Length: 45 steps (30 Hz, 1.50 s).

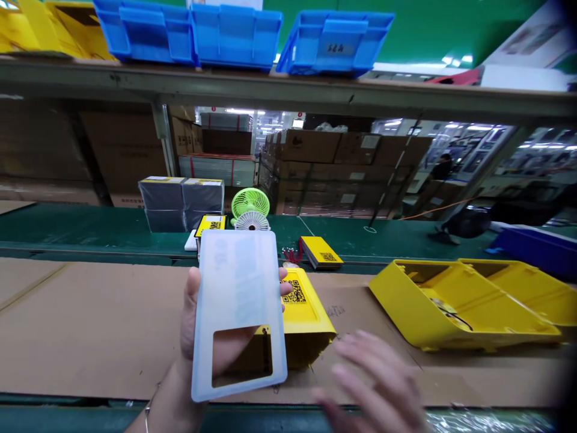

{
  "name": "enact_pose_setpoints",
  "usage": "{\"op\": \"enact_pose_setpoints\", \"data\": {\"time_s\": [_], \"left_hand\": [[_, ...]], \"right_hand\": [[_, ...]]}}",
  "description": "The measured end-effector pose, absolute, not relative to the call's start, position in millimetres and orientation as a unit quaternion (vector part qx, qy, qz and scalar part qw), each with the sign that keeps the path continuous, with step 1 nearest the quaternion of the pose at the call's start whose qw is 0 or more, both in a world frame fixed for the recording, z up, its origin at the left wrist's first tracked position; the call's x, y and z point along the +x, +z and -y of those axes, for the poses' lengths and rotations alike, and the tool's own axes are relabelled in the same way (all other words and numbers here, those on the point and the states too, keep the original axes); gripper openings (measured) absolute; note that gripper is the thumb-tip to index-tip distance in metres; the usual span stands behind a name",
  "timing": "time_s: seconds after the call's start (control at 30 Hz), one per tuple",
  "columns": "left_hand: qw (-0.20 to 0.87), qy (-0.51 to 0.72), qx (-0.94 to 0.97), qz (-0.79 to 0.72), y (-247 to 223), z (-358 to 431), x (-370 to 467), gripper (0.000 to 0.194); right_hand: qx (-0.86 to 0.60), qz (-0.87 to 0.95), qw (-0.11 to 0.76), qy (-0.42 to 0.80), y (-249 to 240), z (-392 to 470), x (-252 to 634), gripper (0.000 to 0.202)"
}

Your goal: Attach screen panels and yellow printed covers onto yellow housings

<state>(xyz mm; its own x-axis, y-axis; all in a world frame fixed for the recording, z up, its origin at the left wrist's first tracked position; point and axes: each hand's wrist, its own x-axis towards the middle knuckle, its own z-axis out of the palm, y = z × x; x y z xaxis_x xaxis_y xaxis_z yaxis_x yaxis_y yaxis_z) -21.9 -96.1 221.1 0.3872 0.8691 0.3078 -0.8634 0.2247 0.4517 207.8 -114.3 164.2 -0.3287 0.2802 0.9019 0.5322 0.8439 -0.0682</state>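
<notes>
My left hand (188, 328) holds up a translucent whitish plastic cover (241, 270) with a rectangular cut-out near its lower end, fingers wrapped behind it. Through the cut-out, part of the palm shows. Behind the cover stands a yellow box (315, 319) with a QR code on its upper face, partly hidden by the cover and the hand. My right hand (376, 385), smeared by motion, is just right of this box near the bottom edge. Its fingers are stretched out and apart, with nothing visible in them.
Yellow bins (433, 307) stand at the right, with small parts inside one. Behind lie a yellow-topped stack (322, 249), a green fan (250, 201) and grey wrapped packs (183, 204). Blue bins (237, 36) sit on the overhead shelf (270, 87). Brown cardboard (90, 331) covers the bench.
</notes>
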Motion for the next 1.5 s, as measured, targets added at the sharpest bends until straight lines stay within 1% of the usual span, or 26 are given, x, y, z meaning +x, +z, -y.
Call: {"op": "enact_pose_setpoints", "data": {"time_s": [0.03,0.1,0.17,0.23,0.27,0.3,0.33,0.37,0.4,0.43,0.47,0.5,0.57,0.6,0.63,0.7,0.77,0.83,0.93,1.03,1.13,1.27,1.5], "left_hand": [[0.782,0.554,0.285,-0.007,220.2,97.4,-19.8,0.089],[0.783,0.548,0.294,-0.027,215.8,99.4,-16.6,0.09],[0.777,0.531,0.33,-0.077,209.3,99.9,-16.1,0.091],[0.722,0.536,0.408,-0.159,203.8,98.2,-19.3,0.094],[0.659,0.552,0.463,-0.218,202.5,96.6,-22.3,0.1],[0.567,0.569,0.522,-0.285,202.6,94.8,-25.9,0.109],[0.452,0.575,0.585,-0.352,204.1,93.0,-29.9,0.118],[0.327,0.557,0.645,-0.407,206.9,91.2,-34.0,0.124],[0.211,0.514,0.702,-0.446,210.7,89.4,-37.9,0.123],[0.117,0.456,0.75,-0.465,214.9,87.6,-41.5,0.116],[0.055,0.393,0.79,-0.467,219.1,85.5,-44.7,0.105],[0.026,0.333,0.822,-0.461,222.7,83.0,-47.3,0.095],[0.029,0.258,0.849,-0.461,225.8,76.2,-51.5,0.084],[0.043,0.242,0.849,-0.469,224.9,72.0,-53.0,0.082],[0.057,0.234,0.843,-0.481,222.5,67.6,-54.3,0.08],[0.087,0.231,0.827,-0.505,214.4,58.9,-55.6,0.077],[0.121,0.232,0.811,-0.523,205.0,52.5,-55.1,0.076],[0.145,0.234,0.799,-0.535,197.6,49.3,-53.2,0.075],[0.155,0.24,0.789,-0.544,192.8,48.2,-49.5,0.073],[0.164,0.242,0.787,-0.544,194.3,47.4,-47.4,0.074],[0.178,0.231,0.795,-0.532,199.3,45.4,-46.6,0.076],[0.187,0.203,0.809,-0.519,208.1,42.1,-45.2,0.076],[0.203,0.216,0.806,-0.512,212.8,39.1,-45.9,0.074]], "right_hand": [[-0.208,0.835,0.484,-0.161,166.2,112.9,192.1,0.049],[-0.188,0.857,0.439,-0.193,169.3,111.3,165.7,0.046],[-0.193,0.866,0.431,-0.162,172.0,110.2,150.6,0.048],[-0.224,0.853,0.464,-0.081,175.9,108.6,147.1,0.05],[-0.258,0.83,0.493,-0.029,178.7,107.4,148.6,0.049],[-0.303,0.797,0.522,0.032,182.1,105.9,151.5,0.045],[-0.35,0.756,0.544,0.1,186.0,104.0,155.2,0.039],[-0.389,0.714,0.555,0.175,190.3,101.6,159.2,0.032],[-0.411,0.678,0.555,0.253,194.7,98.8,163.2,0.027],[-0.417,0.647,0.545,0.331,199.0,95.5,167.0,0.026],[-0.412,0.623,0.529,0.403,202.7,91.8,170.4,0.028],[-0.401,0.603,0.512,0.462,205.4,87.9,173.5,0.033],[-0.387,0.574,0.497,0.524,207.0,79.6,179.2,0.046],[-0.39,0.576,0.499,0.517,205.4,75.4,182.1,0.053],[-0.401,0.597,0.498,0.485,202.3,71.4,185.3,0.058],[-0.442,0.67,0.473,0.364,192.3,64.2,192.7,0.059],[-0.484,0.735,0.402,0.251,180.0,58.4,200.7,0.05],[-0.505,0.764,0.342,0.212,169.0,53.8,207.9,0.045],[-0.505,0.763,0.333,0.227,159.3,48.3,215.5,0.045],[-0.494,0.743,0.365,0.267,155.1,43.0,220.6,0.045],[-0.469,0.714,0.401,0.332,149.9,37.2,225.4,0.045],[-0.43,0.686,0.436,0.393,142.0,31.2,231.0,0.041],[-0.445,0.694,0.403,0.398,150.6,30.2,231.2,0.041]]}}
